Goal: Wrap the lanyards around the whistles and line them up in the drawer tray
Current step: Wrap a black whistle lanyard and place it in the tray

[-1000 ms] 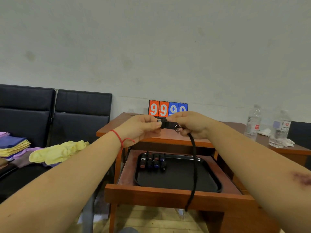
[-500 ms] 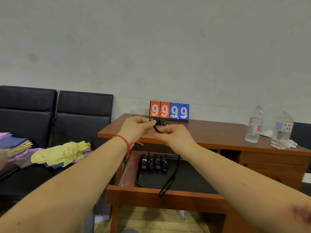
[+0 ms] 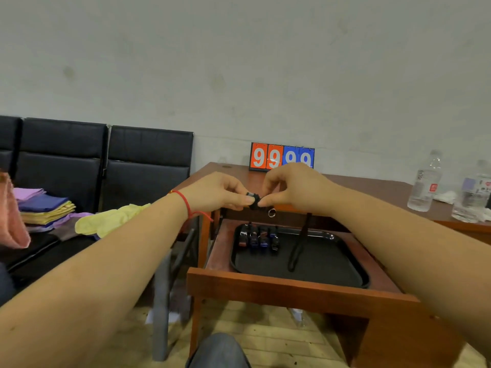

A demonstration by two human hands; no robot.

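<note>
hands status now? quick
Left hand: pinching the whistle.
Right hand: pinching the whistle too; lanyard hangs below.

The scoreboard (image 3: pixel 282 157) standing at the back of the counter (image 3: pixel 372 189) reads 9 9 on two orange cards and 9 9 on two blue cards; the bottle labels are illegible.
</note>
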